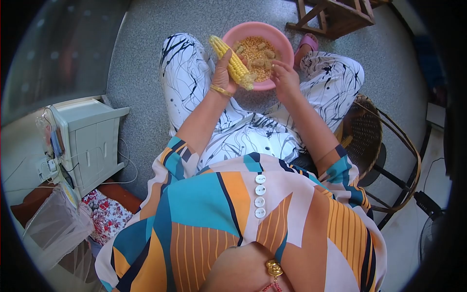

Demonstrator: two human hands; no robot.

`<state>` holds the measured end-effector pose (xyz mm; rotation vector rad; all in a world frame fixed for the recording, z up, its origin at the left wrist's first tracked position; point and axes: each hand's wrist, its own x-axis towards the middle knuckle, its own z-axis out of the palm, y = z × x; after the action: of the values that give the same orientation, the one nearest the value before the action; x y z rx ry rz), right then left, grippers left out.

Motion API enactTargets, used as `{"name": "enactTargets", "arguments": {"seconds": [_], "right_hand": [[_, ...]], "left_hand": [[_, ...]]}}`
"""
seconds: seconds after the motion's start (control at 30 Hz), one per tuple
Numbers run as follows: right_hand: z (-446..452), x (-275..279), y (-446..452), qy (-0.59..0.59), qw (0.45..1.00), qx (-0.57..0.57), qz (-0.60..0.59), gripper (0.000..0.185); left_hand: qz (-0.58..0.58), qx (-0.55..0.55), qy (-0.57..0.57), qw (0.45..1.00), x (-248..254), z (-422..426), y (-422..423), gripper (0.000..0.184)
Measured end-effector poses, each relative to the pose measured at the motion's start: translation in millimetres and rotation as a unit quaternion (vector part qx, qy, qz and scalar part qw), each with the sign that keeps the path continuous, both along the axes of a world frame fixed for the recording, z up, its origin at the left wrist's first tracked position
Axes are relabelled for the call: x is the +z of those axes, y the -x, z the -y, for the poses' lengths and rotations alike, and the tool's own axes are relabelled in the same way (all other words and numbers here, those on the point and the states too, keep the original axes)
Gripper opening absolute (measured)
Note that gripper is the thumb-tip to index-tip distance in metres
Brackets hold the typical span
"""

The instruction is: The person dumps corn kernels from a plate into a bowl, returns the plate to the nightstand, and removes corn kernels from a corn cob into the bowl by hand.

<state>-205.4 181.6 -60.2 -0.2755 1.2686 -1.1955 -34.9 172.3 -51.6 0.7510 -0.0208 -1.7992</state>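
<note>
My left hand (224,73) is wrapped round a corn cob (232,62), which slants across the left rim of a pink basin (288,46). Rows of yellow kernels cover most of the cob; its lower end is pale and frayed. Over the basin's right rim is my right hand (286,80), apart from the cob, its fingers curled and drawn together. Whether a kernel sits between those fingertips is too small to tell. Inside the basin, loose corn kernels (253,48) lie with several short, bare cob pieces (259,63).
The basin stands on the grey speckled floor (146,63) between my legs. A wooden stool (335,19) is beyond it. To the right are a woven basket (362,129) with a tall handle and a fan (430,219). A pale cabinet (92,141) with cables stands left.
</note>
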Motion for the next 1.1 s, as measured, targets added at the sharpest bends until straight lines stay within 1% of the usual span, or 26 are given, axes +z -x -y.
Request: {"name": "enactTargets", "arguments": {"seconds": [0.2,0.3,0.4,0.5,0.6,0.7,0.8,0.9,0.97,1.03,1.1], "right_hand": [[1,-4,0,-0.027,0.999,-0.02,0.013,0.013],[1,-6,2,-0.026,1.0,-0.009,0.002,0.016],[3,10,-3,0.01,0.999,-0.004,-0.037,0.02],[5,8,-2,0.081,0.996,0.0,-0.037,0.021],[5,12,-3,0.089,0.994,-0.022,-0.051,0.022],[6,8,-1,0.049,0.996,-0.02,-0.069,0.021],[4,10,0,0.034,0.997,0.02,-0.063,0.018],[2,21,-4,0.078,0.985,0.117,-0.098,0.015],[-2,26,-10,0.141,0.966,0.167,-0.137,0.013],[-5,26,-15,0.213,0.935,0.205,-0.193,0.012],[-8,21,-18,0.292,0.889,0.232,-0.265,0.011]], "left_hand": [[0.017,0.008,-0.026,0.999,-5,1,1,0.038],[0.037,0.015,-0.035,0.999,-5,1,3,0.037],[0.046,0.011,-0.038,0.998,-6,1,3,0.037],[0.047,0.009,-0.037,0.998,-7,1,3,0.037],[0.052,0.013,-0.043,0.998,-6,1,4,0.037],[0.055,0.015,-0.041,0.998,-7,2,4,0.037],[0.042,0.012,-0.03,0.999,-9,2,3,0.037],[0.022,0.012,-0.015,1.0,-11,2,2,0.037],[0.017,0.015,-0.004,1.0,-13,3,2,0.036],[0.019,0.018,0.004,1.0,-16,4,3,0.035],[0.033,0.022,0.029,0.999,-24,6,4,0.035]]}}
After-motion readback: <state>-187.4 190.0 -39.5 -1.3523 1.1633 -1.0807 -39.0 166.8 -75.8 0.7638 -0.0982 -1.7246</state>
